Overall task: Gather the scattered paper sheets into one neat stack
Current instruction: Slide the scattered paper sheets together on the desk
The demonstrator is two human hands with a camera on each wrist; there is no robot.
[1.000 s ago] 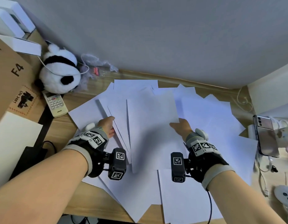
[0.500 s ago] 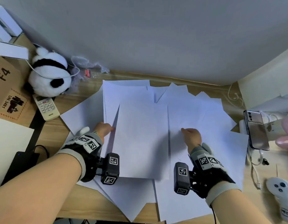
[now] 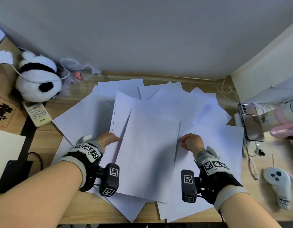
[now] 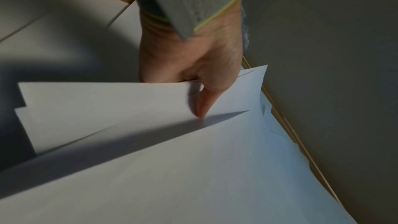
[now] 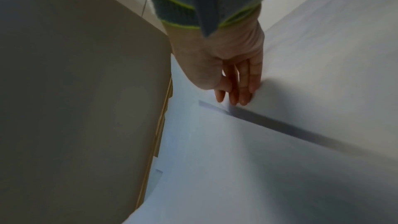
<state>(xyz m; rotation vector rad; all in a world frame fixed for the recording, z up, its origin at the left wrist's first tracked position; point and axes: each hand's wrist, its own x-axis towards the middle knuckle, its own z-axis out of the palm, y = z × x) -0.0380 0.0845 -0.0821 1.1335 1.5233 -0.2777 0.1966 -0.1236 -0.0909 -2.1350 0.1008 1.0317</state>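
Note:
Several white paper sheets lie fanned and overlapping on the wooden desk, with one large sheet on top in the middle. My left hand is at that sheet's left edge. In the left wrist view it pinches a few lifted sheets, thumb on top and fingers hidden beneath. My right hand is at the top sheet's right edge. Its nearly straight fingertips press down on a lower sheet.
A panda plush and a remote control sit at the back left, with a cardboard box beside them. A phone, cables and a white controller lie at the right. The wall stands behind.
My left hand has drawn the left sheets in towards the middle sheet and lifted their edge. My right hand left the middle sheet's right edge, then came back against it.

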